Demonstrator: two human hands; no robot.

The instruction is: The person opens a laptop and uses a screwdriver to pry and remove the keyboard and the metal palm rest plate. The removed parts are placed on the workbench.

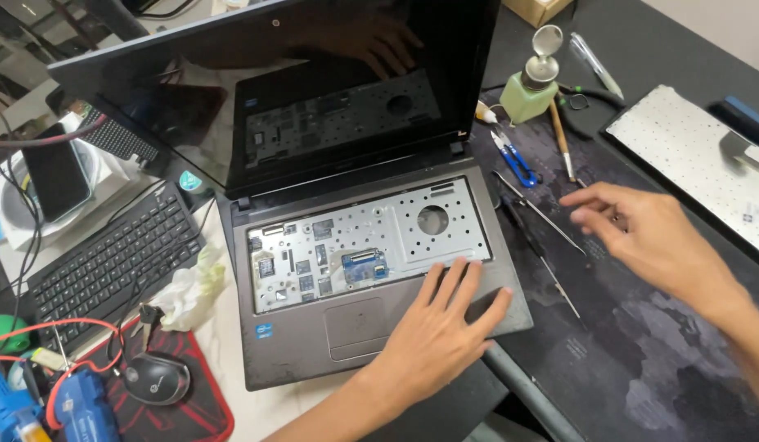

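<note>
L fingers [453, 282] flat on laptop [371, 270]

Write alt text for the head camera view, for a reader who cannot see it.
A person's left hand rests flat on the palm rest of an open grey laptop with its keyboard removed, exposing the perforated metal tray. Their right hand hovers open over thin metal hand tools on a dark desk mat.

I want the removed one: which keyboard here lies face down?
The pale keyboard on the dark mat, beyond the right hand. It shows its white backing; the black keyboard shows keys.
</note>
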